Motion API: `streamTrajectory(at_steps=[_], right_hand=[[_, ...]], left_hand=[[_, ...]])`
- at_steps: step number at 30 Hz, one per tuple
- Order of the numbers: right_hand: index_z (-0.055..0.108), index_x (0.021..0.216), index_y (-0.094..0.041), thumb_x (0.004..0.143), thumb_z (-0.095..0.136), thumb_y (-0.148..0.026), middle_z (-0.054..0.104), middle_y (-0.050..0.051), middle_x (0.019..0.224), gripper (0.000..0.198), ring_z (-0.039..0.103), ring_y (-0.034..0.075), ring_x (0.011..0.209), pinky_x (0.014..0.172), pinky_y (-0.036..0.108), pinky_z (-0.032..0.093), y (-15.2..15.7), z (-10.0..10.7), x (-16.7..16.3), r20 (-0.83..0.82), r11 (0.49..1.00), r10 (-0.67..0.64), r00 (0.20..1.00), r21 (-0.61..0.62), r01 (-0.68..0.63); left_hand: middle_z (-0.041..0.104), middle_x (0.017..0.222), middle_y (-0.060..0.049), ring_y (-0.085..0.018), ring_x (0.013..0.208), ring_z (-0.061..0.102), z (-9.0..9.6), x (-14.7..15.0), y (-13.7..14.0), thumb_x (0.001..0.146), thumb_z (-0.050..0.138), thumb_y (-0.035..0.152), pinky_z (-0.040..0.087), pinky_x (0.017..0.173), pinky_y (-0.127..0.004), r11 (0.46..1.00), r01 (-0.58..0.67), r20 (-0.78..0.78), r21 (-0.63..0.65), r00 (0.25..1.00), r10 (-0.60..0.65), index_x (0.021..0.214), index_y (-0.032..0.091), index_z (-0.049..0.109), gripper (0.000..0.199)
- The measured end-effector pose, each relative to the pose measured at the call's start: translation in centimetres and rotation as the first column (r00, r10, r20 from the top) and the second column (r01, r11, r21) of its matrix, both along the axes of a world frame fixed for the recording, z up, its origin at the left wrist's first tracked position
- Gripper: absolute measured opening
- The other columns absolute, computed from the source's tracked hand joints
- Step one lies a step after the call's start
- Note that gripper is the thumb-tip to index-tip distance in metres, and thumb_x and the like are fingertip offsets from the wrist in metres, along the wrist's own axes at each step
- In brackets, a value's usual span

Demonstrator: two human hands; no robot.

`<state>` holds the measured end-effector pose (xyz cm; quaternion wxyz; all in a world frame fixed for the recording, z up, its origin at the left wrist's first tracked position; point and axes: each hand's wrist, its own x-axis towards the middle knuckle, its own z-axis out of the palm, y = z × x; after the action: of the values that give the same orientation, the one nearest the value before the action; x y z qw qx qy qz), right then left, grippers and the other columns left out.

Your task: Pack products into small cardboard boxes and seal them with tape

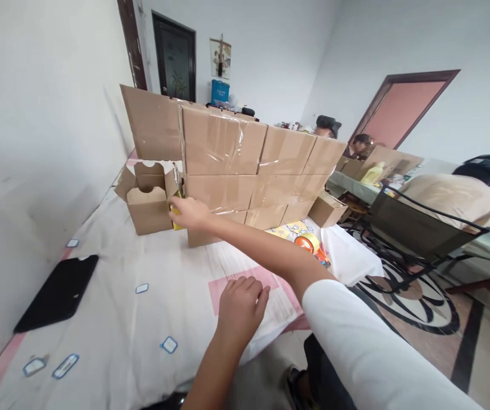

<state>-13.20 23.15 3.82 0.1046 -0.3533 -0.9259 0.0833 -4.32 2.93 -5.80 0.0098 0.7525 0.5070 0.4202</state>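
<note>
My right hand (190,213) reaches across to the left, its fingers closed around a thin yellow item (176,219) whose kind I cannot make out. That item stands in the narrow gap between an open cardboard box (151,213) and a wall of taped cardboard boxes (223,142). The open box has raised flaps and rounded cut-outs near its top. Nearer to me, my left hand (243,304) hovers by the table's front edge with its fingers curled in and nothing visible in them.
A white cloth covers the table (117,307). On it lie a black flat case (59,293) and, to the right, a tape dispenser (309,244). One smaller box (327,209) stands at the right end. Beyond are a chair (420,222) and a seated person (450,191).
</note>
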Motion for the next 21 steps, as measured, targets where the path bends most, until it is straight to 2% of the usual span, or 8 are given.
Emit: streamTrajectory(at_steps=[3, 6, 8, 11, 13, 14, 17, 21], right_hand=[[0.057, 0.124, -0.017, 0.087, 0.061, -0.034, 0.070, 0.012, 0.120, 0.041, 0.068, 0.028, 0.096, 0.075, 0.036, 0.053, 0.9, 1.4, -3.9, 0.038, 0.988, -0.139, 0.990, -0.061, 0.141], [0.062, 0.112, -0.014, 0.084, 0.064, -0.029, 0.073, 0.011, 0.106, 0.032, 0.071, 0.026, 0.082, 0.071, 0.037, 0.056, 0.9, 2.0, -6.0, 0.115, 0.980, -0.128, 0.985, -0.140, 0.143], [0.060, 0.118, -0.014, 0.084, 0.064, -0.030, 0.069, 0.013, 0.120, 0.038, 0.070, 0.029, 0.095, 0.080, 0.041, 0.056, 0.7, 1.6, -7.1, 0.112, 0.986, -0.100, 0.989, -0.124, 0.114], [0.043, 0.141, -0.018, 0.089, 0.058, -0.028, 0.036, 0.016, 0.159, 0.055, 0.058, 0.035, 0.125, 0.100, 0.049, 0.050, 1.1, 0.4, -8.5, 0.015, 1.000, -0.019, 1.000, -0.020, 0.020], [0.034, 0.148, -0.019, 0.090, 0.055, -0.023, 0.019, 0.015, 0.166, 0.062, 0.053, 0.035, 0.131, 0.103, 0.050, 0.048, 2.0, -0.4, -9.5, -0.025, 1.000, -0.028, 0.999, 0.009, 0.028], [0.035, 0.148, -0.017, 0.088, 0.056, -0.022, 0.021, 0.017, 0.165, 0.063, 0.053, 0.036, 0.130, 0.101, 0.049, 0.049, 2.6, -0.6, -10.0, -0.028, 0.999, -0.050, 0.998, 0.003, 0.050], [0.051, 0.133, -0.010, 0.084, 0.062, -0.023, 0.045, 0.025, 0.147, 0.052, 0.058, 0.039, 0.120, 0.091, 0.049, 0.053, 4.3, -0.6, -11.3, -0.013, 0.993, -0.110, 0.994, -0.036, 0.110], [0.062, 0.108, -0.016, 0.086, 0.055, -0.019, 0.056, 0.017, 0.127, 0.023, 0.061, 0.033, 0.108, 0.086, 0.044, 0.051, 4.4, -0.1, -12.1, -0.066, 0.999, -0.045, 0.997, 0.018, 0.046]], left_hand=[[0.065, 0.067, -0.002, -0.019, 0.067, 0.060, 0.4, -0.7, -0.1, 0.097, 0.053, 0.027, 0.039, 0.065, -0.035, 1.000, -0.019, 0.046, 0.009, 0.999, 0.019, 0.065, 0.020, 0.055, 0.033], [0.067, 0.068, -0.003, -0.019, 0.068, 0.061, 0.7, -0.8, 0.0, 0.095, 0.055, 0.026, 0.039, 0.063, -0.034, 1.000, -0.026, 0.078, 0.000, 0.997, 0.026, 0.066, 0.020, 0.057, 0.029], [0.069, 0.072, -0.004, -0.020, 0.070, 0.064, 1.0, -0.6, 0.0, 0.090, 0.058, 0.022, 0.040, 0.063, -0.035, 1.000, -0.017, 0.070, -0.026, 0.997, 0.019, 0.069, 0.020, 0.061, 0.022], [0.071, 0.074, -0.007, -0.024, 0.074, 0.066, 1.6, -0.5, -0.1, 0.078, 0.064, 0.017, 0.042, 0.063, -0.035, 0.996, 0.007, 0.017, -0.087, 1.000, -0.006, 0.072, 0.019, 0.064, 0.006], [0.071, 0.073, -0.007, -0.025, 0.072, 0.066, 2.1, -1.1, -0.2, 0.069, 0.065, 0.014, 0.040, 0.061, -0.034, 0.991, -0.012, 0.016, -0.133, 1.000, 0.014, 0.070, 0.018, 0.064, 0.004], [0.070, 0.072, -0.007, -0.024, 0.069, 0.065, 2.3, -1.6, -0.3, 0.066, 0.065, 0.013, 0.038, 0.059, -0.033, 0.988, -0.041, 0.027, -0.152, 0.999, 0.046, 0.067, 0.018, 0.063, 0.005], [0.068, 0.067, -0.007, -0.022, 0.063, 0.063, 2.8, -3.1, -0.4, 0.063, 0.064, 0.015, 0.031, 0.055, -0.032, 0.976, -0.141, 0.057, -0.166, 0.987, 0.152, 0.060, 0.018, 0.060, 0.006], [0.065, 0.061, -0.004, -0.020, 0.062, 0.061, 2.4, -3.4, -0.2, 0.061, 0.062, 0.012, 0.027, 0.054, -0.033, 0.986, -0.146, 0.048, -0.083, 0.987, 0.151, 0.056, 0.019, 0.057, 0.010]])
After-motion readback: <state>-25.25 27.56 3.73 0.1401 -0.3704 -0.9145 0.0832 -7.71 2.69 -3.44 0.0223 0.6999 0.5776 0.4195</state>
